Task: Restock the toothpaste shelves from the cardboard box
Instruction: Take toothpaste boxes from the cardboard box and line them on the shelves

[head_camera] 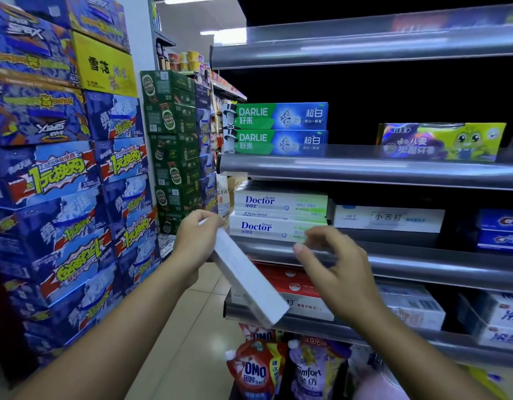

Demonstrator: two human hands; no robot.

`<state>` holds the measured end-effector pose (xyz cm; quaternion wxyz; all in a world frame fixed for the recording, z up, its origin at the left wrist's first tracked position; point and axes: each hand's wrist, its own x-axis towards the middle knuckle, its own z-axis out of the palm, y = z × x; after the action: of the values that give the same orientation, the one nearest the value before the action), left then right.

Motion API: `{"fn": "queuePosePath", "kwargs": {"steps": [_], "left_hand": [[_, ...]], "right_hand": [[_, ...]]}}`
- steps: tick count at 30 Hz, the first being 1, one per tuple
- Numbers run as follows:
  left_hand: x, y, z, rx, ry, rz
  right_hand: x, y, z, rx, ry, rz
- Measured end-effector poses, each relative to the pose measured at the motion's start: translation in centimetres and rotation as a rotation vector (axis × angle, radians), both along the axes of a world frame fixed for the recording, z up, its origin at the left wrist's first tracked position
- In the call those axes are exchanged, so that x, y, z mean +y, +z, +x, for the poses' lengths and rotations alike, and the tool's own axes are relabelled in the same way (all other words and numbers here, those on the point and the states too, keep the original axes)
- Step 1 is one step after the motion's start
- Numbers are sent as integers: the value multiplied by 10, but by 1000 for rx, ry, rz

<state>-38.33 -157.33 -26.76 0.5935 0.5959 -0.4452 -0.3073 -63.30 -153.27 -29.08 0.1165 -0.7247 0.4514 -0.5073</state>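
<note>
The left hand (pixel 196 241) grips the upper end of a long white toothpaste box (pixel 246 281), its fingers curled round it. The box slants down to the right in front of the shelving, its lower end level with the rail of a lower shelf. The right hand (pixel 333 269) hovers just beside the box without touching it, fingers loosely spread and thumb apart, holding nothing. Its blurred fingertips are near the lower of two stacked white Doctor toothpaste boxes (pixel 278 203) at the left end of the middle shelf (pixel 393 258); whether they touch it cannot be told. Further right on that shelf lie a white box with Chinese lettering (pixel 388 219) and blue Crest boxes (pixel 500 229). One shelf up, two green-and-blue Darlie boxes (pixel 278 115) are stacked at the left, well apart from a purple-and-green children's toothpaste box (pixel 440 141). Red boxes (pixel 287 278) lie on the shelf below the hands. An OMO pouch (pixel 254 368) and a Comfort pouch (pixel 310 373) stand at the bottom. Stacked blue beer cases (pixel 62 168) and green cases (pixel 171 111) fill the left side.
</note>
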Motion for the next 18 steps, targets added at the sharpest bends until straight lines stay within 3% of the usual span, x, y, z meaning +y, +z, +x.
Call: {"fn": "queuePosePath", "kwargs": {"steps": [3,7,12,15,18], "left_hand": [[1,4,0,156,3,63],[2,5,-3,243,-32,139],[8,2,-2,340,-150,153],[18,-5,3,447,-264,151],[28,-15,7,458,-387,231]], "right_hand": [[20,-10,4,-12,235,88],[23,-18,5,7,210,181],[13,-18,-4,-364,286,261],[14,-19,-13,-409,290,151],[20,-19,-21,-72,164,-233]]}}
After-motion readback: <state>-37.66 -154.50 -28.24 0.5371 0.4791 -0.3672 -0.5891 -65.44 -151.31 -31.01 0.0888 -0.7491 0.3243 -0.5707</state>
